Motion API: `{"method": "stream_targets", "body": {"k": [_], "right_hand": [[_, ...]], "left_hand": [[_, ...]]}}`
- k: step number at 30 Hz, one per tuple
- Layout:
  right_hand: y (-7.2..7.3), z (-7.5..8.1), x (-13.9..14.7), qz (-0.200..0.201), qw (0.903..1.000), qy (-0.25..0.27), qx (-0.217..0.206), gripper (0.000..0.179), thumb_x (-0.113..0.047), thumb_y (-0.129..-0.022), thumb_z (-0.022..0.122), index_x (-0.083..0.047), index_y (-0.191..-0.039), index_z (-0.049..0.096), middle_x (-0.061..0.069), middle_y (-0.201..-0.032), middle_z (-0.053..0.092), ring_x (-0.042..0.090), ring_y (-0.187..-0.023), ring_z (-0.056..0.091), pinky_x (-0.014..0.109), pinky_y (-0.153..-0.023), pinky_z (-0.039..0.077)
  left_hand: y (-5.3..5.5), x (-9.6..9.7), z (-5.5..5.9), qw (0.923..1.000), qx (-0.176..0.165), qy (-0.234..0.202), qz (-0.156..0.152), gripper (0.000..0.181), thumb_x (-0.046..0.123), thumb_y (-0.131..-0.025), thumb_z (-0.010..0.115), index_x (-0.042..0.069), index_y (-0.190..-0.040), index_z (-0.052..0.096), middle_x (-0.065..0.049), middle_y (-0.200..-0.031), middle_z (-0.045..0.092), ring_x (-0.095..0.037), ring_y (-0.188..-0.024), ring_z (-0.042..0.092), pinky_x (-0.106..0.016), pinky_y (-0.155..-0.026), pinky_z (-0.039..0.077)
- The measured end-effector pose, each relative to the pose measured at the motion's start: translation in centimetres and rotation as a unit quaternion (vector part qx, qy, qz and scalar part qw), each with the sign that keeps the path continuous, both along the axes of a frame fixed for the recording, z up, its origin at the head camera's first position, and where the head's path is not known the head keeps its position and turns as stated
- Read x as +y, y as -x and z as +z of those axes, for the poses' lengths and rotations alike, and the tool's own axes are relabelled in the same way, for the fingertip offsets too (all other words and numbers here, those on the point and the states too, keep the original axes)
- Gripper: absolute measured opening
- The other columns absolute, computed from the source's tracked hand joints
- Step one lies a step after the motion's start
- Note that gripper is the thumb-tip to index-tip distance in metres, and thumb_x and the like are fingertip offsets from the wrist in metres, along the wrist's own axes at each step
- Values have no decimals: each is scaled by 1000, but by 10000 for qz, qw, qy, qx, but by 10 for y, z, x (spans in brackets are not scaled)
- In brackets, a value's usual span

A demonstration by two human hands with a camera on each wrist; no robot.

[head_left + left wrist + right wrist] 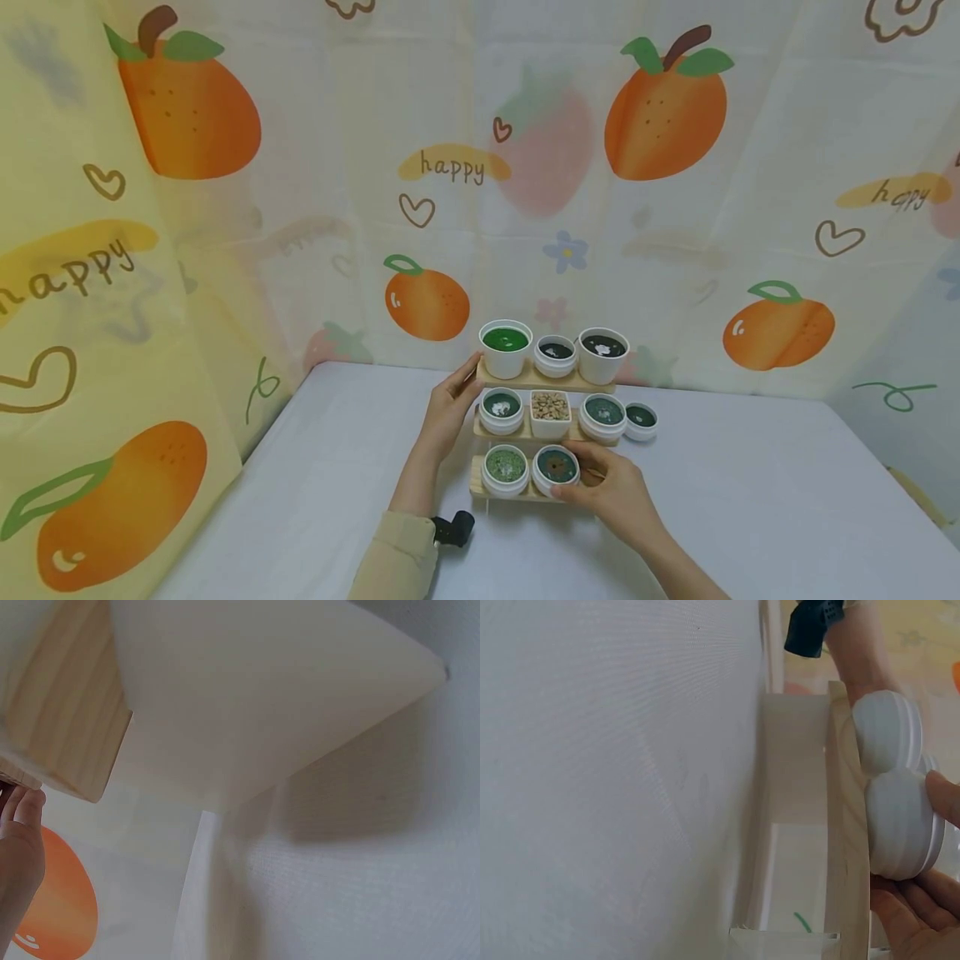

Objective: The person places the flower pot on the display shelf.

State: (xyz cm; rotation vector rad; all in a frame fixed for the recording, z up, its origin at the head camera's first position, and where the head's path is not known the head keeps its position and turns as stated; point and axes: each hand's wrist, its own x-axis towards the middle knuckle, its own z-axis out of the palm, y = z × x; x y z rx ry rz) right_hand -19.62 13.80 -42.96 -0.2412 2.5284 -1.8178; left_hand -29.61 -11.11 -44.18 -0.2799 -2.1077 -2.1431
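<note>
A three-tier wooden stand [540, 380] bears white cups. At its upper left, my left hand [448, 410] grips the end of the top shelf, fingertips on the wood. My right hand [617, 493] pinches a white cup with teal contents [557, 465] between thumb and fingers, low over the bottom shelf [476, 478]. Beside that cup on the left stands a cup with speckled green contents [506, 467]. In the right wrist view the pinched white cup [900, 825] overlaps the board's edge, and thumb and fingers lie on opposite sides of it.
The middle shelf carries two round cups and a square cup of tan bits [551, 408]. On top are a bright green cup [506, 354] and two dark-filled ones. A small dark green cup [641, 422] stands at the right. A fruit-printed curtain [562, 275] backs the white table [360, 433].
</note>
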Motion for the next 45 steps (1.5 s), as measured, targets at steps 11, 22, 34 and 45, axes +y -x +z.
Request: {"method": "stream_targets", "body": {"k": [11,22,34,45], "right_hand": [[0,1,0,-10,10000,17,24,62,-11,-69,89,-5,-125,65,16,-127,68,28,-118,67,26,-95,59],[0,1,2,49,9999,-79,88,63,-15,-69,89,-6,-126,64,15,-128,67,27,-119,67,26,-97,58],[-10,12,12,-65,9993,-249,270,62,-20,-69,90,-12,-125,66,9,-122,72,18,-114,68,23,-97,57],[-16,37,25,-166,9969,-277,717,57,-18,-72,88,-7,-124,67,12,-125,70,-7,-107,65,16,-96,55]], "left_hand": [[0,0,1,10000,45,-68,-31,52,20,-99,60,16,-148,46,-2,-158,41,-26,-147,39,-41,-122,35],[0,0,0,10000,70,-18,-16,53,20,-98,60,16,-149,45,-2,-158,41,-27,-147,40,-42,-121,36],[-1,0,0,9999,87,-9,-49,52,22,-99,60,17,-149,45,-2,-159,41,-27,-148,39,-43,-121,36],[0,0,0,10000,21,-33,-25,53,21,-99,60,18,-149,45,0,-158,41,-26,-148,39,-42,-122,35]]}}
